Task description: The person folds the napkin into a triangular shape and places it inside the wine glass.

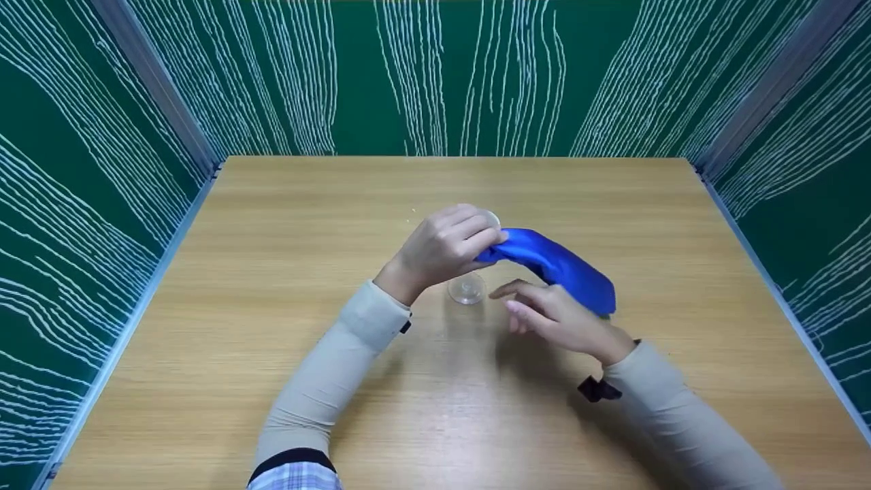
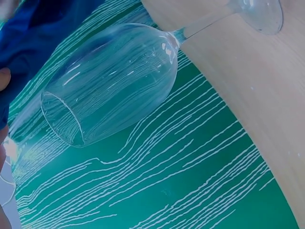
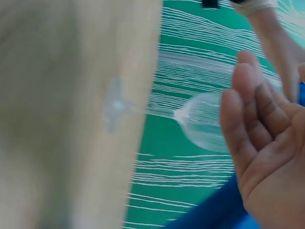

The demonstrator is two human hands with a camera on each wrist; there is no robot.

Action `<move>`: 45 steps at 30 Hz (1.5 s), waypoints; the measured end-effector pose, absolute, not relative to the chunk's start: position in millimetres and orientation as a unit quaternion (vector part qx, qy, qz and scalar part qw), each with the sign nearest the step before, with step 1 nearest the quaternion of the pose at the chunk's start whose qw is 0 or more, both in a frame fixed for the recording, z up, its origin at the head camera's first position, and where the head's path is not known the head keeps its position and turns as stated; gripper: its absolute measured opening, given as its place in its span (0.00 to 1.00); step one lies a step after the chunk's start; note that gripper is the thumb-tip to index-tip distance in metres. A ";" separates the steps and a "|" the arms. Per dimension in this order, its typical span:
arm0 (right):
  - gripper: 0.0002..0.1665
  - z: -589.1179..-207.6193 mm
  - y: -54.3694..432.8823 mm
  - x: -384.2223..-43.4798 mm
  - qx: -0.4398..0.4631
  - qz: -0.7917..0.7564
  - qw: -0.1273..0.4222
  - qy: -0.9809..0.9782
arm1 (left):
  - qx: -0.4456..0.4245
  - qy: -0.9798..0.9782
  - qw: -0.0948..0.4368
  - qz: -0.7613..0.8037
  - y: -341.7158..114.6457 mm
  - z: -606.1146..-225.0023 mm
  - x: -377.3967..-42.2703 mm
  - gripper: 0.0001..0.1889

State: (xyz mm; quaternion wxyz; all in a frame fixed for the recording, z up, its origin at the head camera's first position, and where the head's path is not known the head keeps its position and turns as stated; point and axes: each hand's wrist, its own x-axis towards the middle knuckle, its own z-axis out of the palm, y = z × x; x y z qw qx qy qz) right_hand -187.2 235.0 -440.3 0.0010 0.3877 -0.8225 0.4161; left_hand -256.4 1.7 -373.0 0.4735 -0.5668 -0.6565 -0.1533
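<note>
A clear stemmed wine glass stands upright on the table, its round foot showing below my left hand in the head view. My left hand is beside the top of the glass and pinches one end of a shiny blue cloth. From there the cloth stretches to the right and droops. My right hand is to the right of the glass's foot, just under the cloth, with its fingers loosely bent and nothing in them. In the right wrist view its fingers hide part of the bowl.
The wooden table ends at green walls with wavy white lines at the back and both sides. A few tiny pale specks lie on the table beyond my left hand.
</note>
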 end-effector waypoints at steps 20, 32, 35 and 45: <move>0.31 -461.3 222.9 -200.1 0.238 0.561 -0.066 -0.790 | -0.527 -0.662 0.488 -0.214 -4.5 -379.2 -255.3 0.11; 0.24 -433.4 234.2 -196.7 0.195 0.684 0.080 -0.698 | -0.521 -0.685 0.462 -0.214 -9.1 -385.8 -258.1 0.13; 0.25 -427.4 237.2 -197.5 0.220 0.691 0.092 -0.682 | -0.524 -0.692 0.448 -0.213 -8.4 -387.6 -258.4 0.14; 0.19 -410.6 238.5 -203.3 0.198 0.729 0.157 -0.636 | -0.535 -0.698 0.422 -0.220 -2.3 -399.9 -258.7 0.12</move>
